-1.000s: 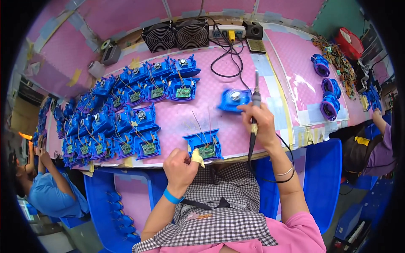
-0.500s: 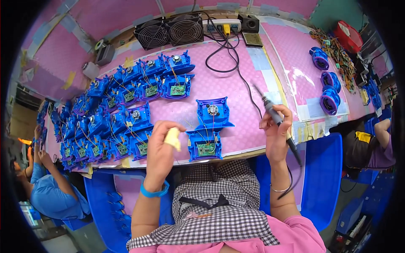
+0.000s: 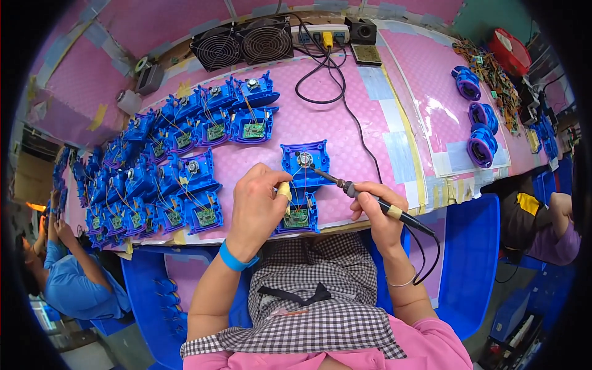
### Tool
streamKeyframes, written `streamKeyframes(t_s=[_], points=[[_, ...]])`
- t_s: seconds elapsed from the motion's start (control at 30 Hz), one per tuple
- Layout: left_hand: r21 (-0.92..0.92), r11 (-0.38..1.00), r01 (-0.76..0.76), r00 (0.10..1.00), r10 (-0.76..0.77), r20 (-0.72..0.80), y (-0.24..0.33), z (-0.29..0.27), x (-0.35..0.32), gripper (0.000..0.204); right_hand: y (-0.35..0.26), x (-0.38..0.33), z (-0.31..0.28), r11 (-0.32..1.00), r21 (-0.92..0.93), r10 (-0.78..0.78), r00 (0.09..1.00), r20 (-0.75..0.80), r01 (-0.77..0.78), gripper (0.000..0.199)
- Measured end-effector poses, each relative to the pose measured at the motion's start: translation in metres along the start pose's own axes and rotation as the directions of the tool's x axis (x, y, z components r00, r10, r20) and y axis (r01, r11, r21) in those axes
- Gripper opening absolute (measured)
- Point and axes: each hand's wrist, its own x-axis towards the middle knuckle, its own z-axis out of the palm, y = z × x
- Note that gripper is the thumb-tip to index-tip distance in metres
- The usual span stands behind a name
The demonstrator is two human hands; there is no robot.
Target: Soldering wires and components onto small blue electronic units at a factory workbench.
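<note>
In front of me stands an opened blue plastic housing (image 3: 320, 150), its upper half carrying a round metal speaker (image 3: 304, 160). Thin wires run down to a green circuit board (image 3: 296, 217) in the lower half. My right hand (image 3: 380, 217) grips a soldering iron (image 3: 364, 193), whose tip reaches the speaker's lower right edge. Over the housing's left side, my left hand (image 3: 256, 206) is closed in a pinch close to the wires. A yellow wrap (image 3: 284, 190) shows at its fingers; whatever fine thing they pinch is too small to make out.
Rows of similar blue housings (image 3: 254, 126) fill the table's left side. Two black fans (image 3: 266, 43) and a power strip (image 3: 336, 34) stand at the back. The iron's black cable (image 3: 357, 123) crosses the table. Round blue parts (image 3: 481, 148) lie right; blue bins (image 3: 472, 265) flank me.
My right hand has brought the soldering iron left and down, its tip now at the speaker. My left hand has moved right, over the housing's edge.
</note>
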Motion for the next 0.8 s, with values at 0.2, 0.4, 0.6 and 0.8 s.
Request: streamKeyframes(t_s=[0.2,0.4,0.6,0.8], points=[[0.068,0.997,-0.030,0.999,0.028,0.017,-0.002,0.001,0.006,0.016,-0.001,0.004,0.004,0.999,0.017,0.030,0.999,0.013,-0.030,0.019],[0.067,0.997,-0.031,0.999,0.029,0.031,0.001,0.002,0.009,0.015,0.001,0.005,0.005,1.000,0.010,0.023,0.999,0.023,-0.023,0.019],[0.054,0.999,0.001,0.998,-0.004,0.058,0.002,0.003,0.012,0.015,-0.002,0.006,0.007,0.999,-0.028,0.026,0.999,0.027,-0.025,0.019],[0.072,0.996,-0.048,0.998,0.045,0.038,0.002,0.002,0.011,0.019,-0.007,0.008,0.005,0.946,-0.253,-0.193,0.980,0.056,0.201,0.015]])
